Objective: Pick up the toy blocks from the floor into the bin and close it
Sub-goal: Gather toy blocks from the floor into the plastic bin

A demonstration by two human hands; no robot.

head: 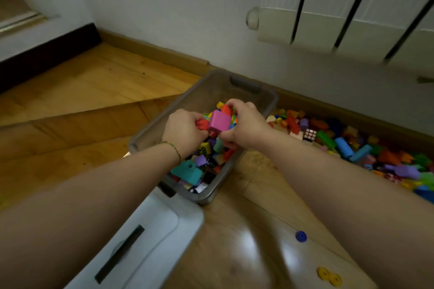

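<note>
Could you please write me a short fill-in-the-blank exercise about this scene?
The left hand and right hand hold blocks over the bin; the biggest block is ___.
The white lid lies on the ___, by the bin.
Near the blue disc lie two ___ discs.
Missing words: pink; floor; yellow.

The white lid [150, 230] runs off the bottom edge, the floor pile [352, 145] off the right.

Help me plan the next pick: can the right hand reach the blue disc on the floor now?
Not right away, probably: the right hand and left hand both hold blocks over the bin. The blue disc lies uncovered on the floor beside that forearm, so once emptied, the way looks free.
</note>
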